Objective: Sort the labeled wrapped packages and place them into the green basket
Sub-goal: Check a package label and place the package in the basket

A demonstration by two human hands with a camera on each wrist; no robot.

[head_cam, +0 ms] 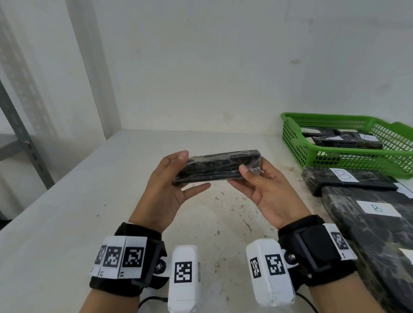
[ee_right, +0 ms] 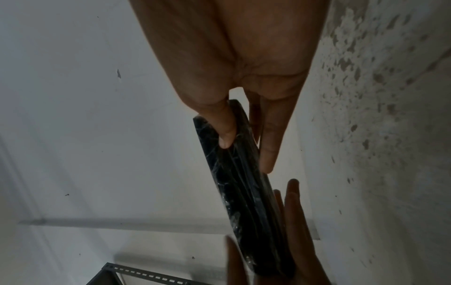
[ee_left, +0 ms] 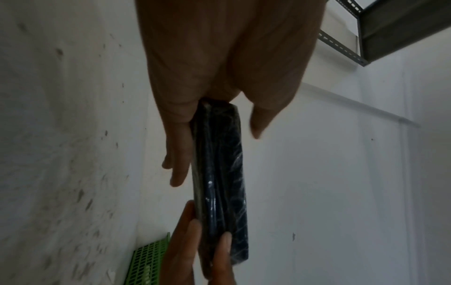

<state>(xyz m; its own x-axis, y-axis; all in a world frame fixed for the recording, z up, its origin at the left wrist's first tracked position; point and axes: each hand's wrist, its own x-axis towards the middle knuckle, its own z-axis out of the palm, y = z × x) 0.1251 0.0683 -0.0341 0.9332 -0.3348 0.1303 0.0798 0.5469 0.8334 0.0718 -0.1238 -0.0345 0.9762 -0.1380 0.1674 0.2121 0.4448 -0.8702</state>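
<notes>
White table, one wrapped package gripped by left hand and right hand, one green basket.

The held package spans between the two hands above the table, its one end in the left hand, the other in the right hand. To the right of the right hand and farther back stands the basket on the table, with several packages lying in it. Nearer than the basket, just right of the right hand, a labelled package lies on the table; a larger labelled package lies nearer still, touching it.
</notes>
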